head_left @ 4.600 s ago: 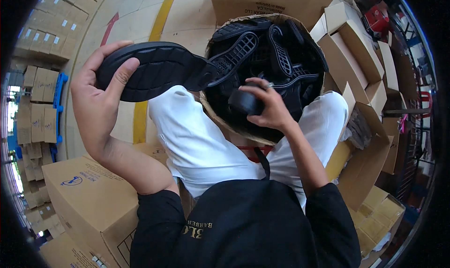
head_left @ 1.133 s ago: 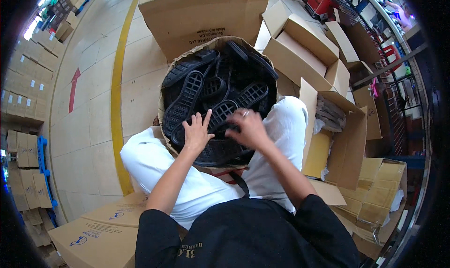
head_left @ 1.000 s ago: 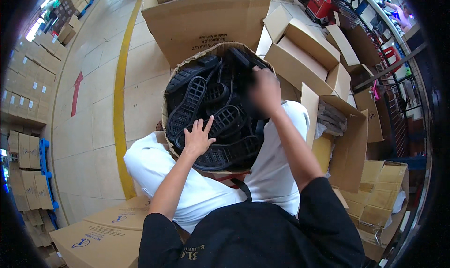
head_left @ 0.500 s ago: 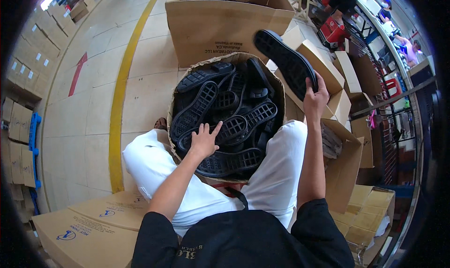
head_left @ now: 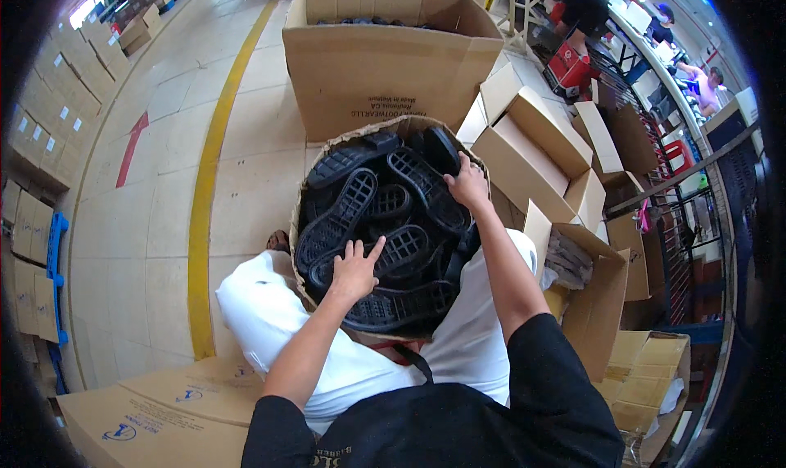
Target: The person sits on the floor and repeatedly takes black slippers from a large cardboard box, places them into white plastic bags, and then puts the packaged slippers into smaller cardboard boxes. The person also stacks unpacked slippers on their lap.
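Observation:
A round-sided cardboard box (head_left: 296, 222) between my knees is full of black shoe soles with grid-patterned faces. My left hand (head_left: 354, 273) lies open, fingers spread, on a sole (head_left: 399, 251) near the box's front. At the far right inside, my right hand (head_left: 470, 185) has thumb and fingers around the end of a tilted shoe sole (head_left: 440, 147). Just left of the thumb lies another sole (head_left: 422, 181), grid side up. One more long sole (head_left: 336, 222) rests at the left. Those deeper down are partly hidden.
Beyond stands a larger carton (head_left: 393, 83) with dark items inside. Open cartons (head_left: 532, 149) crowd the right, one holding grey wrapped contents (head_left: 567, 259). A closed box (head_left: 164, 411) sits at lower left. Other people work at a table at upper right.
My right hand has come down and left into the box. The sole it held up beside the box now appears to lie among the others. My left hand has stayed in place.

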`<state>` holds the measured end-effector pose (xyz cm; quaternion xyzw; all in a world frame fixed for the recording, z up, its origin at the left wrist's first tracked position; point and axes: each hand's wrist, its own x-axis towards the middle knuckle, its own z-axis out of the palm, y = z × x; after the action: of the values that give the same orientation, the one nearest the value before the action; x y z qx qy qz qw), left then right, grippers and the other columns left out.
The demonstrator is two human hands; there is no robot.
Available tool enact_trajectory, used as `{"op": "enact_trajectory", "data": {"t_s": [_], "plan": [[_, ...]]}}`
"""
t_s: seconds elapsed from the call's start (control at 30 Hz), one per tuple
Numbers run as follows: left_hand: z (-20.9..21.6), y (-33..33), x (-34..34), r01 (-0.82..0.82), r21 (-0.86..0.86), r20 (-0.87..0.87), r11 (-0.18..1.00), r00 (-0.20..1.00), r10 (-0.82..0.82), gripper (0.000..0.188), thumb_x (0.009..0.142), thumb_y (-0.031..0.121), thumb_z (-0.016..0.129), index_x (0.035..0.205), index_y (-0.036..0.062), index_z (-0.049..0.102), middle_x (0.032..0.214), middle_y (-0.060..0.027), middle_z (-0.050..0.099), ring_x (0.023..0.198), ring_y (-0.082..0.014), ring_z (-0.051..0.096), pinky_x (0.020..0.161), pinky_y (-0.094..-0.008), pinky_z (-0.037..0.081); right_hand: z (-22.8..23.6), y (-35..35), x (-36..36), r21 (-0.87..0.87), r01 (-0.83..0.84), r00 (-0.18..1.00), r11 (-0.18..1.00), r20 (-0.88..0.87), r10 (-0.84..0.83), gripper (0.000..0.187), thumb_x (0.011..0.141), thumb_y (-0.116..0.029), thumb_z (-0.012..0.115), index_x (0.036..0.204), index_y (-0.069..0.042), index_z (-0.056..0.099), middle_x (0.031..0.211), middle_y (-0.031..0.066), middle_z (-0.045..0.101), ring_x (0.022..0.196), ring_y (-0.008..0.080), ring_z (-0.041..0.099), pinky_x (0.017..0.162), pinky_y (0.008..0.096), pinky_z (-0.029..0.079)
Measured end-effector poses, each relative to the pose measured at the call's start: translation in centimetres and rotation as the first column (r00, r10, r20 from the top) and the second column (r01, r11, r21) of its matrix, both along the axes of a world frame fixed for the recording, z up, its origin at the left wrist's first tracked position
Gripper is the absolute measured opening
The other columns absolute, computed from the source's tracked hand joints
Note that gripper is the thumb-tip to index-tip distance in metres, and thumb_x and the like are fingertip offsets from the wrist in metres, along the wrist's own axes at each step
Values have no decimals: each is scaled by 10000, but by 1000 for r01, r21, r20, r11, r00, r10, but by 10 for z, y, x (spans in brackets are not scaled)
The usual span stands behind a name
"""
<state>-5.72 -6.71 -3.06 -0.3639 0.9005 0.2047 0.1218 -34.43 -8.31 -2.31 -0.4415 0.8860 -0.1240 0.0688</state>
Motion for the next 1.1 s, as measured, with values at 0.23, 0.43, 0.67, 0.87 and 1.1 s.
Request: {"op": "enact_trajectory", "data": {"t_s": [0.23, 0.43, 0.67, 0.87, 1.1], "plan": [[3, -1, -13, 60, -2, 79, 998, 995, -59, 932, 714, 294, 696, 1412, 239, 80, 1310, -248, 330, 1222, -397, 320, 918, -514, 365, -27, -15, -40, -54, 35, 999, 998, -8, -35, 437, 782, -273, 613, 1147, -96, 450, 1047, 196, 534, 1002, 359, 501, 840, 438, 416], [-3, -1, -6, 55, -37, 49, 998, 997, -53, 905, 724, 267, 688, 1413, 213, 104, 1279, -263, 358, 1201, -413, 339, 902, -508, 372, 66, -22, -16, -515, 41, 993, 856, -75, -92, 343, 845, -255, 533, 1074, -17, 443, 920, 235, 526, 832, 423, 535, 699, 479, 432], [5, -1, -14, 43, 0, 97, 999, 994, -43, 883, 744, 267, 671, 1414, 217, 98, 1301, -260, 340, 1224, -410, 318, 923, -517, 357, 43, -26, -6, 98, -146, 970, 984, -181, 162, 597, 808, -527, 496, 1305, -240, 334, 1091, 214, 531, 981, 366, 553, 765, 501, 452], [7, -4, -17, 51, 6, 110, 999, 993, -51, 885, 741, 290, 675, 1412, 241, 100, 1324, -233, 332, 1238, -379, 316, 940, -517, 346, -22, -21, -12, 294, -175, 952, 940, -192, 238, 483, 899, -437, 353, 1350, -268, 305, 1326, 112, 380, 1217, 308, 346, 933, 516, 307], [9, -41, -9, -175, -141, -481, 974, 872, 86, 410, 747, 322, 619, 1116, 153, 563, 1099, -106, 534, 1012, -282, 508, 826, -423, 399, -23, -11, -44, 161, -294, 927, 942, 286, 241, 594, 897, -471, 350, 1370, -122, 267, 1420, 177, 203, 1280, 358, 264, 1054, 373, 227]]}}
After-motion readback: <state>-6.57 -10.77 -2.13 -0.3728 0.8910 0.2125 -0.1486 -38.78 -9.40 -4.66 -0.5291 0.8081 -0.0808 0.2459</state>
